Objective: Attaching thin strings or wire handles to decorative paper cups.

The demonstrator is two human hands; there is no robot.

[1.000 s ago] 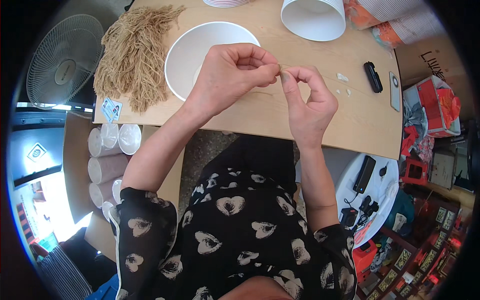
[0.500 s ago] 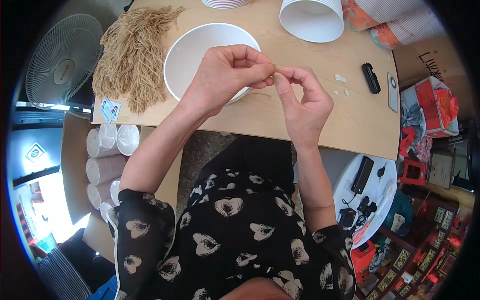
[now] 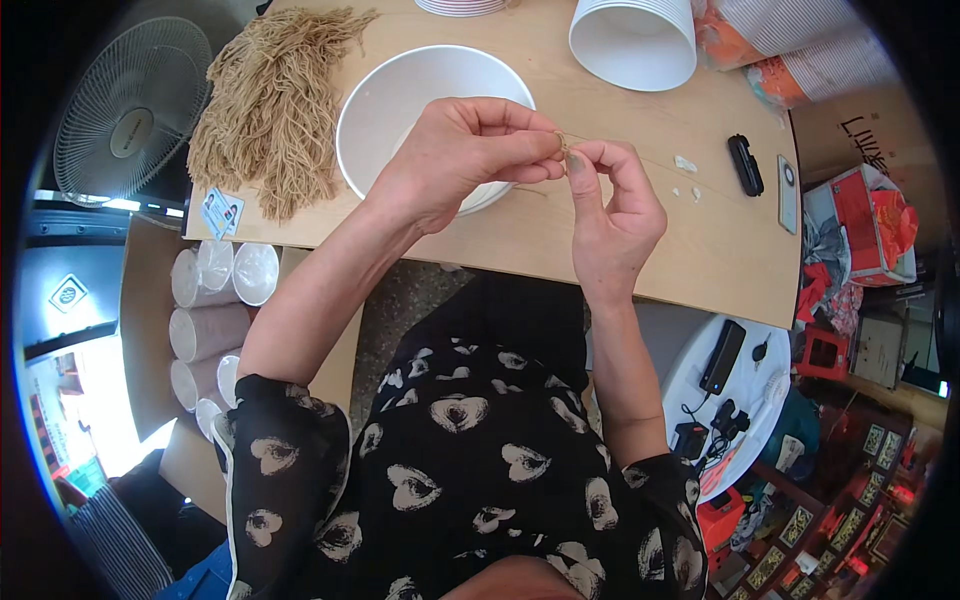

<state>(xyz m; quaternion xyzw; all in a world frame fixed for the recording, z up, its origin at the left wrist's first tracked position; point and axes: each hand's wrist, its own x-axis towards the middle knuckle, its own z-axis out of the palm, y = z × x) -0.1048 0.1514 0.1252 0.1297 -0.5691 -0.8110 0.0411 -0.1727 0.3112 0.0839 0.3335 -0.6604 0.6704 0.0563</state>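
My left hand (image 3: 445, 150) and my right hand (image 3: 615, 225) meet fingertip to fingertip over the wooden table, each in a pinch. Between them shows a thin tan strand (image 3: 567, 145); most of it is hidden by the fingers. Behind and beneath the left hand stands a wide white bowl (image 3: 372, 110), its inside partly covered by that hand. To the bowl's left lies a loose heap of tan cords (image 3: 275, 110), some hanging toward the table's front edge.
A white tub (image 3: 632, 45) and bagged stacks of cups (image 3: 825, 70) are at the back right. A black case (image 3: 745, 165) and a phone-like slab (image 3: 788, 190) lie by the right edge. Left are cards (image 3: 221, 213), a fan (image 3: 130, 120) and a carton of wrapped tubs (image 3: 208, 332).
The fingertips have drawn slightly apart, and more of the tan strand shows between them. The whole view has shifted a little.
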